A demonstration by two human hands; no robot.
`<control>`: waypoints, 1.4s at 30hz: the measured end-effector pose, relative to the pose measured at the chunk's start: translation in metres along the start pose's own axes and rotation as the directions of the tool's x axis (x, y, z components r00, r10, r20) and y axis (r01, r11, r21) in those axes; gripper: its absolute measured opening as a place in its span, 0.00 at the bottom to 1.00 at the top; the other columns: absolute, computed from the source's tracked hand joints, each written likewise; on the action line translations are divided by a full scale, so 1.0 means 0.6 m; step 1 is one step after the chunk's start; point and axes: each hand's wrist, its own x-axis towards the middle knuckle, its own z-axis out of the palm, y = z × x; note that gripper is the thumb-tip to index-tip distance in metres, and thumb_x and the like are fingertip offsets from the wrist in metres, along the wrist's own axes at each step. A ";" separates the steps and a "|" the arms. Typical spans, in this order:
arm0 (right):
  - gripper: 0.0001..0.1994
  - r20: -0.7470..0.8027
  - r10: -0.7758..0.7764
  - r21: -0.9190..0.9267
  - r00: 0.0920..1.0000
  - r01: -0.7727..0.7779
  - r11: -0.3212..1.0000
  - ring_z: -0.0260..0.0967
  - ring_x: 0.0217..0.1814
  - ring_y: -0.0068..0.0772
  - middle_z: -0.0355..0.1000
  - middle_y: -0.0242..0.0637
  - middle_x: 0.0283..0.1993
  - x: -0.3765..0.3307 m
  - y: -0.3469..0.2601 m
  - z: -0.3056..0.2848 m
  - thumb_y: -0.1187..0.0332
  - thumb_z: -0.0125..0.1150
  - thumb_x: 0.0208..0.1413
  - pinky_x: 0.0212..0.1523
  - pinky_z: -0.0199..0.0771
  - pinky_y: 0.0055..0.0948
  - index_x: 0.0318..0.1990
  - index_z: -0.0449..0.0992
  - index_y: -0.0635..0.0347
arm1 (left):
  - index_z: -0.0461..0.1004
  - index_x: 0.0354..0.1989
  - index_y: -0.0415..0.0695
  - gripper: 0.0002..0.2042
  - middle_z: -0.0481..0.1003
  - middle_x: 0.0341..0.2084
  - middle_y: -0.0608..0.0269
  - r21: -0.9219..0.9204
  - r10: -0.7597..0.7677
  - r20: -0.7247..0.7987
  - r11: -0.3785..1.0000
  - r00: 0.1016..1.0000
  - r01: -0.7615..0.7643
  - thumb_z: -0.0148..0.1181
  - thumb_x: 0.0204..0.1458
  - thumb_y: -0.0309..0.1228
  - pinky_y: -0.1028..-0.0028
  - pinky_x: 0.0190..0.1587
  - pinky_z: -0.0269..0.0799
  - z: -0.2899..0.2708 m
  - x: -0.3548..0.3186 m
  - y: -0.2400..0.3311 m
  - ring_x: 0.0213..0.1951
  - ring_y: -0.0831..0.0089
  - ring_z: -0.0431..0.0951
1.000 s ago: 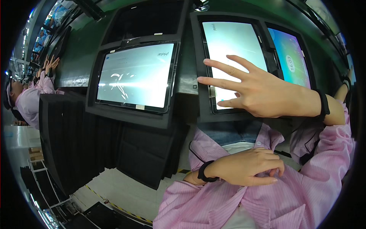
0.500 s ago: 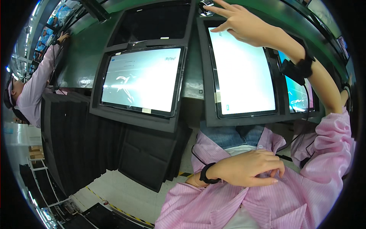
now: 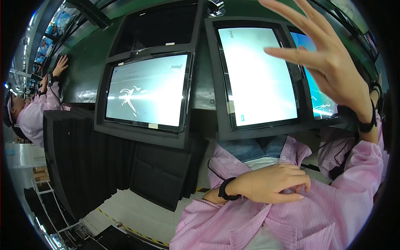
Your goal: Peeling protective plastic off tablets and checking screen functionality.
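My right hand [image 3: 329, 62] is raised over the right side of the bench, its fingers spread and nothing between them. Below its fingers lies a tablet [image 3: 260, 79] with a bright white screen, set in a black foam tray [image 3: 259, 133]. A second tablet with a blue screen [image 3: 323, 98] sits beside it, partly covered by my right hand. My left hand [image 3: 275, 183] rests on my pink striped shirt, fingers loosely bent and holding nothing. Farther left, a tablet with a white screen [image 3: 146, 89] lies in another foam tray [image 3: 139, 138].
Above the left tablet is a dark-screened tablet [image 3: 160, 27]. A shiny metal object [image 3: 216, 7] stands at the far edge of the green bench [image 3: 85, 71]. Black foam trays [image 3: 83, 162] are stacked at lower left. A co-worker [image 3: 31, 123] reaches onto the bench at far left.
My right hand has moved right and nearer to me, away from the white tablet's upper left corner. My left hand stays put. The bench has shifted slightly left in view.
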 end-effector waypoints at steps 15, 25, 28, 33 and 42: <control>0.20 0.126 0.399 0.095 0.908 -0.411 0.906 0.41 0.70 0.47 0.55 0.40 0.64 -0.107 -0.036 0.008 0.78 0.46 0.48 0.65 0.45 0.43 0.48 0.75 0.50 | 0.69 0.36 0.42 0.10 0.69 0.28 0.62 0.130 -0.035 -0.114 0.990 0.993 0.049 0.52 0.50 0.34 0.69 0.40 0.62 0.006 0.002 0.012 0.33 0.65 0.68; 0.27 0.123 0.898 0.301 0.422 -0.878 0.371 0.41 0.70 0.41 0.51 0.43 0.65 -0.328 -0.033 0.033 0.67 0.51 0.53 0.66 0.39 0.35 0.62 0.57 0.57 | 0.65 0.46 0.33 0.18 0.65 0.48 0.48 0.409 0.467 -0.874 0.554 0.136 0.726 0.47 0.47 0.29 0.64 0.53 0.56 -0.053 -0.075 0.022 0.49 0.60 0.64; 0.34 0.125 0.883 0.290 0.452 -0.868 0.403 0.34 0.71 0.48 0.47 0.43 0.67 -0.324 -0.087 0.055 0.59 0.60 0.46 0.67 0.36 0.42 0.62 0.56 0.56 | 0.61 0.51 0.34 0.20 0.62 0.52 0.49 0.329 0.344 -0.931 0.643 0.123 0.691 0.43 0.51 0.32 0.65 0.57 0.51 -0.043 -0.063 -0.003 0.52 0.62 0.63; 0.31 -0.155 0.789 0.269 0.595 -0.743 0.613 0.33 0.70 0.62 0.52 0.46 0.65 -0.326 -0.145 0.077 0.53 0.64 0.42 0.64 0.38 0.56 0.56 0.64 0.50 | 0.64 0.48 0.34 0.21 0.61 0.51 0.48 0.401 0.439 -0.879 0.466 0.187 0.789 0.45 0.53 0.39 0.61 0.57 0.49 -0.046 -0.029 -0.043 0.53 0.57 0.60; 0.31 -0.021 0.642 0.037 0.766 -0.642 0.766 0.42 0.67 0.61 0.58 0.39 0.62 -0.291 -0.094 0.118 0.73 0.68 0.28 0.62 0.44 0.57 0.48 0.72 0.42 | 0.57 0.56 0.34 0.29 0.60 0.52 0.47 0.573 0.340 -0.819 0.479 0.461 0.665 0.52 0.49 0.39 0.61 0.55 0.45 -0.100 0.057 -0.069 0.52 0.54 0.54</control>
